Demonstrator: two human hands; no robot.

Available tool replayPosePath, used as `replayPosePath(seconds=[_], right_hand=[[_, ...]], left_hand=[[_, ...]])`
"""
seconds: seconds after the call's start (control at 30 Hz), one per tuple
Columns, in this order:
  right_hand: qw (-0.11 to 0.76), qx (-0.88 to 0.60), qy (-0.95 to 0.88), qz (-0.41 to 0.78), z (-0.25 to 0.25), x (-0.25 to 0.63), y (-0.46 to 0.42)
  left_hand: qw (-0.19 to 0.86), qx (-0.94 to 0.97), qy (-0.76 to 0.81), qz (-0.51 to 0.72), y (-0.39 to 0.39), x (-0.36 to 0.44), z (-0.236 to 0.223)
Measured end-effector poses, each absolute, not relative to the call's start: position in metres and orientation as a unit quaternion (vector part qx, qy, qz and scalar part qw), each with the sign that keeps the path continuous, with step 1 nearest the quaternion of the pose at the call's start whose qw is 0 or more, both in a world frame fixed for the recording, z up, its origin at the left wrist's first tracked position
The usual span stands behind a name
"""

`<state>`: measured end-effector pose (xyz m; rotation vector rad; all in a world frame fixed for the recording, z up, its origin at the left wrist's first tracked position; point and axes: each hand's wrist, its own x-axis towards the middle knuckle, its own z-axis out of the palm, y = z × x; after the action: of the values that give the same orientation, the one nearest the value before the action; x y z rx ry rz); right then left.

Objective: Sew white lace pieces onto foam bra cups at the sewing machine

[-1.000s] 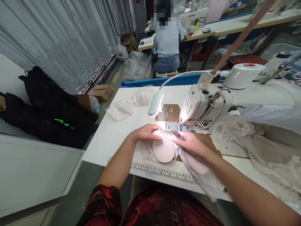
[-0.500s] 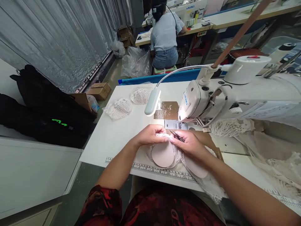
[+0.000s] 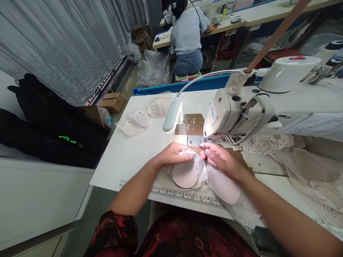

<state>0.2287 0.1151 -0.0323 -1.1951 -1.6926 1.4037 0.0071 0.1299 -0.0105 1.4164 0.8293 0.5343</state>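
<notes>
A white lace bra (image 3: 201, 169) with two pale pink cups lies near the table's front edge, its inner side up. My left hand (image 3: 175, 155) pinches the lace at the upper edge of the left cup (image 3: 184, 175). My right hand (image 3: 221, 160) is closed on small dark thread snips (image 3: 201, 147), whose tips stick out to the left while most of the tool is hidden in the fingers. The right cup (image 3: 224, 187) lies below that hand. Just beyond both hands is the needle area of a white sewing machine (image 3: 218, 114).
Two lace cups (image 3: 135, 123) lie at the table's back left. A lamp (image 3: 173, 116) on a bendable neck hangs over the table (image 3: 120, 153). Lace and sheer fabric (image 3: 302, 175) pile up at the right. A person (image 3: 186, 39) sits at another bench ahead.
My right hand has drawn apart from the left and turned, so the snips show less. My left hand still pinches the lace edge. The view has shifted slightly.
</notes>
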Motion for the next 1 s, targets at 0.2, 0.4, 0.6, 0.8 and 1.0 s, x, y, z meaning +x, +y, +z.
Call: replayPosePath(seconds=[0.2,0.4,0.6,0.8,1.0], right_hand=[[0.287,-0.430,-0.654,0.553,-0.031,0.235,0.119],[0.292,-0.428,-0.664,0.539,-0.026,0.224,0.113],[0.317,-0.446,-0.675,0.496,-0.022,0.217,0.110],[0.283,-0.424,-0.682,0.524,-0.022,0.226,0.116],[0.246,-0.409,-0.707,0.522,-0.014,0.222,0.115]], left_hand=[[0.662,0.596,0.373,0.259,0.131,0.008,-0.012],[0.671,0.574,0.398,0.251,0.131,0.011,-0.016],[0.675,0.580,0.386,0.243,0.131,0.011,-0.016],[0.665,0.606,0.379,0.215,0.132,0.008,-0.013],[0.668,0.621,0.369,0.179,0.133,0.008,-0.017]])
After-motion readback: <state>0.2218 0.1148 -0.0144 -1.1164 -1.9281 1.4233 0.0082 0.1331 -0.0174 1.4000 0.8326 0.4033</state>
